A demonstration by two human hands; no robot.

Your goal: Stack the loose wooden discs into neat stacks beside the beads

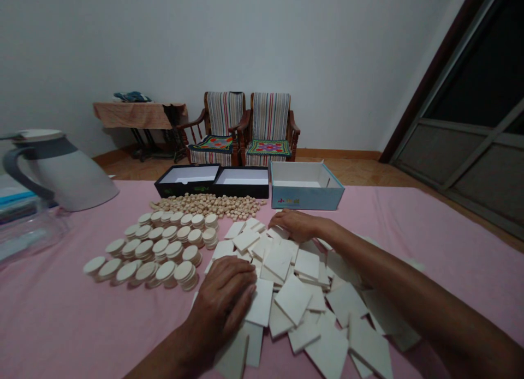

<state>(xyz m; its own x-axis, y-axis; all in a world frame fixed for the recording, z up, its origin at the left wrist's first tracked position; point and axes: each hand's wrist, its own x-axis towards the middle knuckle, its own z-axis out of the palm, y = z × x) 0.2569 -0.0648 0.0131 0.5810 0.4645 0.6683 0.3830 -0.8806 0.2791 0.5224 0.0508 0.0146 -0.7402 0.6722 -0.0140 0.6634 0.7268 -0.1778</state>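
Observation:
A loose heap of pale square wooden tiles (pixel 292 297) covers the middle of the pink cloth. My left hand (pixel 223 294) rests palm down on the heap's left side, its fingers extended over the tiles and touching them. At the far end of the heap, my right hand (pixel 297 225) reaches across with its fingers laid over some tiles; the fingertips are partly hidden. Neither hand visibly grips a tile. Left of the heap, round wooden discs (pixel 164 248) stand in rows of short stacks. Behind them spreads a pile of small wooden beads (pixel 208 205).
Two shallow black box trays (pixel 241 191) and a light blue box (pixel 307 198) line the far edge of the pink cloth (pixel 434 232). At left stand a grey jug (pixel 69 172) and a clear plastic container (pixel 28 232). Two wooden armchairs (pixel 270 117) are beyond.

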